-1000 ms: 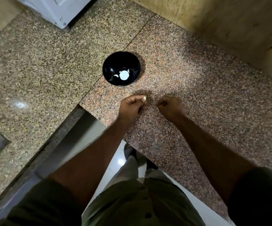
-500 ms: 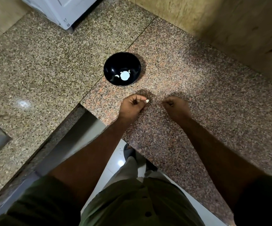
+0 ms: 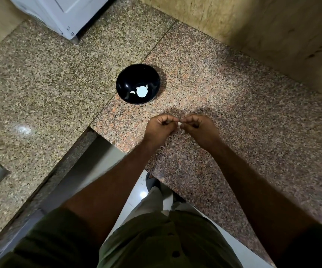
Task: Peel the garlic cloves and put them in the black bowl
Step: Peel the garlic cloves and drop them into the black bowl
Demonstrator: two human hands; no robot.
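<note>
Both hands meet over the granite counter [image 3: 233,105], left hand [image 3: 161,126] and right hand [image 3: 198,128] pinching one garlic clove [image 3: 179,123]; the black bowl [image 3: 125,84] sits just beyond, a white appliance [image 3: 63,12] farther back.

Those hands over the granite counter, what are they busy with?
A person is peeling garlic. The left hand and right hand meet above the counter, both pinching one small pale garlic clove between their fingertips. Just beyond them stands the black bowl, which already holds a few peeled cloves. How much skin is left on the held clove is too small to tell.
</note>
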